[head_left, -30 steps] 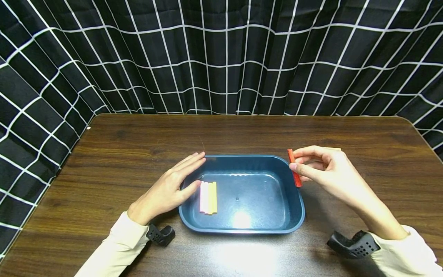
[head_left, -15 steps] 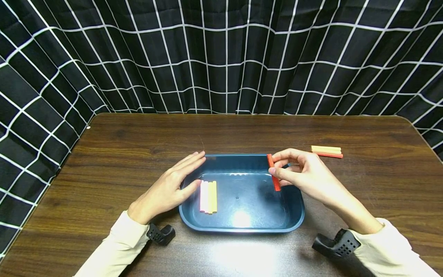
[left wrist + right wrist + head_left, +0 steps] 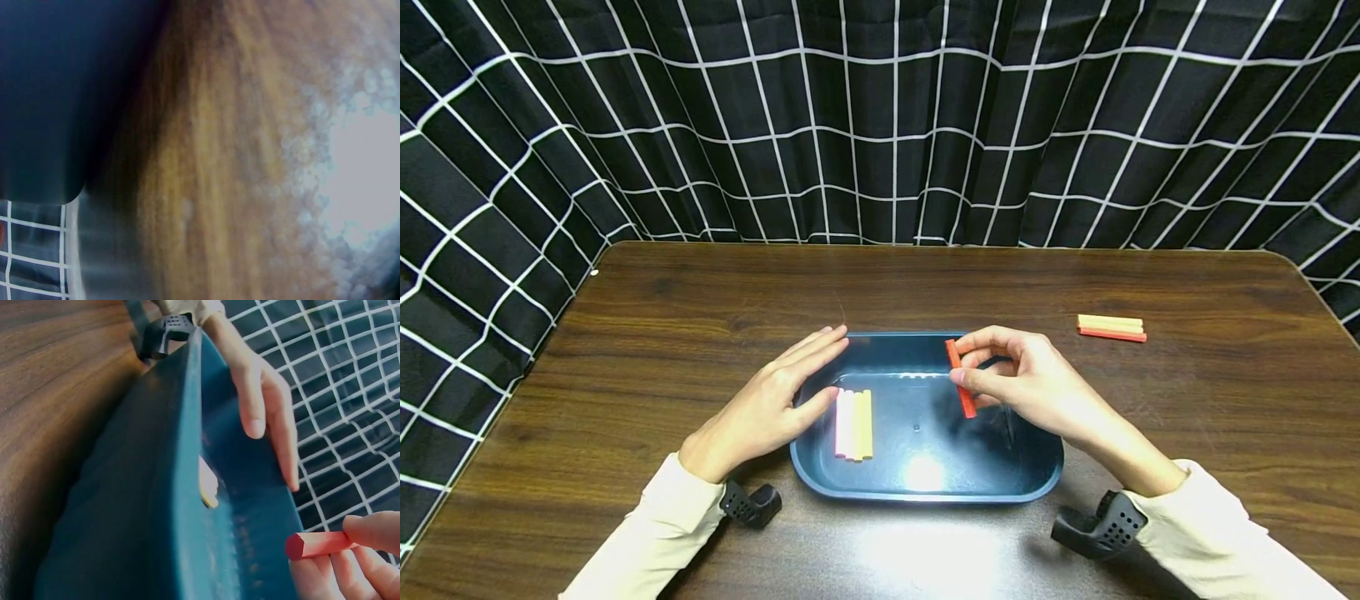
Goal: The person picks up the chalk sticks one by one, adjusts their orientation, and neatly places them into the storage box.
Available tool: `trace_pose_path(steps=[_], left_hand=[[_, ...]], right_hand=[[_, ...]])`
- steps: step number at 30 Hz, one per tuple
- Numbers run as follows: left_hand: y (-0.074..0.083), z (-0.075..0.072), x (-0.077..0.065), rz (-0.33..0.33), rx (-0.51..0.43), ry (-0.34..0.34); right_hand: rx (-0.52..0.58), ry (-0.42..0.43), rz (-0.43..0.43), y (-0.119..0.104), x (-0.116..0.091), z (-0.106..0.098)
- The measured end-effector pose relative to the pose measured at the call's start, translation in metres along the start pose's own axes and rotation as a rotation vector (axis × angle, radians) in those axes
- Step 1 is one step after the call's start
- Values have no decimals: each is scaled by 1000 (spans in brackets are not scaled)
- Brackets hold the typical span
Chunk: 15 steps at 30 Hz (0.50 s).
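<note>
My right hand (image 3: 1033, 379) pinches a red stick of chalk (image 3: 964, 392) between thumb and fingers, above the inside of a blue plastic tub (image 3: 925, 498). In the right wrist view the near end of the red chalk (image 3: 315, 544) juts out past the fingertips. My left hand (image 3: 763, 404) rests over the tub's left rim, its fingers straight. Just right of the left thumb, several chalk sticks (image 3: 854, 425), pink, whitish and yellow, lie side by side on the tub's floor. The left wrist view is blurred and shows no hand clearly.
Back right on the wooden table (image 3: 700, 292), a small group of chalk sticks (image 3: 1111, 327), yellow-orange and red, lies outside the tub. Behind the table hangs a black curtain (image 3: 880, 125) with a white grid. Each wrist wears a black camera mount.
My right hand has carried the red chalk leftward, from the tub's right rim to over its interior, uncovering the sticks at back right. My left hand stays in place.
</note>
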<state>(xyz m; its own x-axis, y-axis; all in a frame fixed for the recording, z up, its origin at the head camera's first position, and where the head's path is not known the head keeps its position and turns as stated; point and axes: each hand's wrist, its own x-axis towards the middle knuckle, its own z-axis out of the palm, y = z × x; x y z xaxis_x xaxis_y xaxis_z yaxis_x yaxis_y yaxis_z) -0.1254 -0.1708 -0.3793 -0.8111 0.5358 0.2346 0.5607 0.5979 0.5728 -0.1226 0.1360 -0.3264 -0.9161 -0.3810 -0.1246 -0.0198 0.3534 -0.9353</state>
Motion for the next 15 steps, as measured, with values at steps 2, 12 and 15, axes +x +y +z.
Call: trace_pose_path(steps=[2,12,15], left_hand=[[0,0,0,-3,-2,1],[0,-1,0,-10,-7,-2],[0,0,-1,-9,-5,-3]], right_hand=[[0,-13,5,1,3,3],[-40,-54,30,2,13,18],[-34,-65,53,1,16,22]])
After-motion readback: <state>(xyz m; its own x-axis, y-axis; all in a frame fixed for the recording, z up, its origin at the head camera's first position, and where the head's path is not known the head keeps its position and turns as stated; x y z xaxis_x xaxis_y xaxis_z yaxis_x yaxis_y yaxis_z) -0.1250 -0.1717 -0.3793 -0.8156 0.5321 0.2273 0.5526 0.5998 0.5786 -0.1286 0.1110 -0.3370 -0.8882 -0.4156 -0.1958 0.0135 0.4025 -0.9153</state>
